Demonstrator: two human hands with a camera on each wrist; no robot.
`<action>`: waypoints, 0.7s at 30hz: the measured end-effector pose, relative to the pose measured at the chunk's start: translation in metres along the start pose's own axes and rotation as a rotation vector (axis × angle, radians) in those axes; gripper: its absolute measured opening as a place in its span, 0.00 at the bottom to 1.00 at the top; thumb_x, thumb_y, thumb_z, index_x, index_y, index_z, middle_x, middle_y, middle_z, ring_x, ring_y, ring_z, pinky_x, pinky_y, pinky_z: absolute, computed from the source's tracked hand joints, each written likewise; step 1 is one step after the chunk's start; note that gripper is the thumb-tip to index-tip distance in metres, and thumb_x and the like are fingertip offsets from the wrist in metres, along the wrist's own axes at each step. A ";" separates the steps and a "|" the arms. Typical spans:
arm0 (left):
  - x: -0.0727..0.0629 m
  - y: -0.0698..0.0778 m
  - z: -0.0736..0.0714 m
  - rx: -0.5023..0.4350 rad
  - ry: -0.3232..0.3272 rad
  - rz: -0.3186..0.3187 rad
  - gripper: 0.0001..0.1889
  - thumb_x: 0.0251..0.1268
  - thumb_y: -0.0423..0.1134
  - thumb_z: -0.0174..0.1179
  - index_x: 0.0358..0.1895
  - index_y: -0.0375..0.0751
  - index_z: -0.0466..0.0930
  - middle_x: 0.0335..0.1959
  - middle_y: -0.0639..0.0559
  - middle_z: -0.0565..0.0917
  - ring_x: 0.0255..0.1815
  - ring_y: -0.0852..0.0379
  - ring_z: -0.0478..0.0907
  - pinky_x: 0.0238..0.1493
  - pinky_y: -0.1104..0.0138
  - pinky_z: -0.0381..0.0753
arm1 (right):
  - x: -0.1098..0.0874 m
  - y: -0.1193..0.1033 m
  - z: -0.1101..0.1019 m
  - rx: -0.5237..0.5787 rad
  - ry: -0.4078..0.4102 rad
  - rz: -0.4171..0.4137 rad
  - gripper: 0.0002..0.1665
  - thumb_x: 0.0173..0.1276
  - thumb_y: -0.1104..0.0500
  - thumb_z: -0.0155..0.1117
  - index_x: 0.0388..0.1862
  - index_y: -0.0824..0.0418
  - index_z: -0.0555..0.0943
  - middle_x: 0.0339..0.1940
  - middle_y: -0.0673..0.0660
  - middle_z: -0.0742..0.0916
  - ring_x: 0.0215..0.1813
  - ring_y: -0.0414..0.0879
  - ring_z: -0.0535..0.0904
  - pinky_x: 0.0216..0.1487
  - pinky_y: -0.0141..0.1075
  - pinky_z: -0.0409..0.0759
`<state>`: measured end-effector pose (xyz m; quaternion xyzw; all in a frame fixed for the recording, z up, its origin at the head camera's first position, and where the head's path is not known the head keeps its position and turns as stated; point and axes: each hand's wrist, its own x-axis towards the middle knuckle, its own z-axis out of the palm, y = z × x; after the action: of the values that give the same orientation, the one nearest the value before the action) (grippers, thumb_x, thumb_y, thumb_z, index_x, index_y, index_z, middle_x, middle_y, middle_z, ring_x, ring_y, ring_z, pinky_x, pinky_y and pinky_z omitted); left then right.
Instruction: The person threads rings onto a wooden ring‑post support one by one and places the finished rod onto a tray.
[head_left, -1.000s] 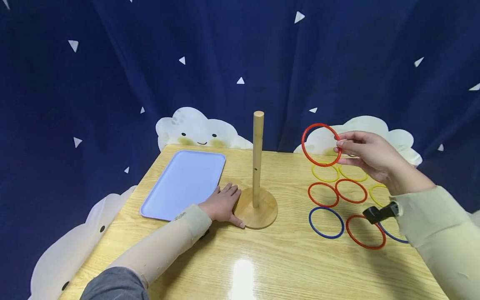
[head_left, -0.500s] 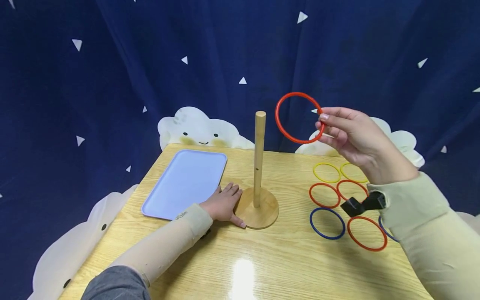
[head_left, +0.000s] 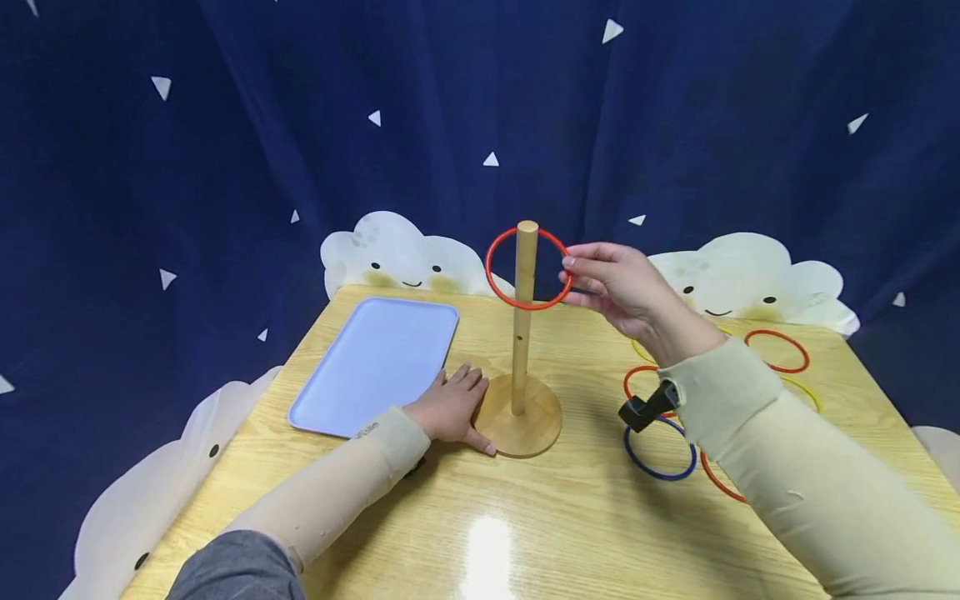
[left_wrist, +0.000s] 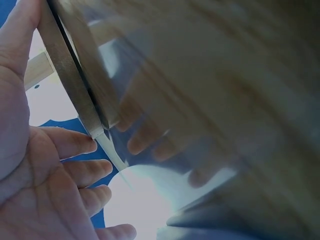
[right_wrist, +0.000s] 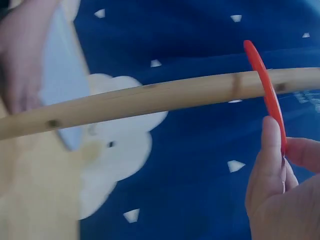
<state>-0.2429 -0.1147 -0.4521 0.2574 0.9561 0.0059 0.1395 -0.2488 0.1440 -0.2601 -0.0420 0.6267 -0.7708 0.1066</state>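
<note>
My right hand [head_left: 622, 287] pinches a red ring [head_left: 529, 307] at its right side between thumb and fingers. The ring encircles the upper part of an upright wooden post [head_left: 522, 358], its near edge crossing in front and its far edge passing behind. In the right wrist view, the red ring [right_wrist: 271, 97] crosses the post [right_wrist: 165, 96] close to the post's end. My left hand [head_left: 450, 411] lies at the left edge of the round wooden base [head_left: 542, 421], thumb toward the front and fingers extended. The left wrist view shows the base's rim [left_wrist: 70, 70] beside that thumb.
A light blue tray [head_left: 375, 358] lies left of the base. Flat on the table at right are several rings, among them a blue ring [head_left: 666, 477] and a red ring [head_left: 787, 370], some partly hidden by my right arm. A dark blue curtain [head_left: 420, 67] hangs behind.
My right hand has carried the red ring left from above the other rings, first raising it, then lowering it around the post's top. The left hand has stayed at the base.
</note>
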 end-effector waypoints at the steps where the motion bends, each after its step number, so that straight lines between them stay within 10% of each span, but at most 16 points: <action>1: 0.000 0.000 -0.001 -0.002 -0.001 0.001 0.65 0.50 0.78 0.65 0.84 0.40 0.53 0.84 0.42 0.51 0.85 0.44 0.41 0.79 0.41 0.46 | 0.003 0.009 -0.001 -0.030 0.002 0.008 0.05 0.78 0.70 0.58 0.45 0.63 0.80 0.34 0.52 0.85 0.36 0.40 0.83 0.39 0.33 0.87; 12: 0.000 0.001 0.000 0.008 -0.025 -0.006 0.66 0.50 0.79 0.65 0.85 0.41 0.50 0.84 0.44 0.51 0.85 0.45 0.40 0.79 0.41 0.45 | 0.025 0.124 -0.034 -0.262 0.014 0.206 0.12 0.79 0.68 0.57 0.56 0.73 0.77 0.40 0.54 0.81 0.40 0.41 0.81 0.42 0.33 0.87; 21: 0.001 0.000 -0.002 -0.004 -0.038 -0.020 0.67 0.50 0.79 0.65 0.85 0.42 0.47 0.85 0.45 0.50 0.85 0.46 0.40 0.79 0.41 0.45 | 0.023 0.167 -0.040 -0.389 0.019 0.251 0.17 0.77 0.68 0.57 0.59 0.79 0.76 0.36 0.59 0.85 0.32 0.40 0.81 0.34 0.32 0.85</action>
<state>-0.2443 -0.1139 -0.4510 0.2475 0.9559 0.0017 0.1582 -0.2607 0.1455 -0.4333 0.0236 0.7646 -0.6167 0.1855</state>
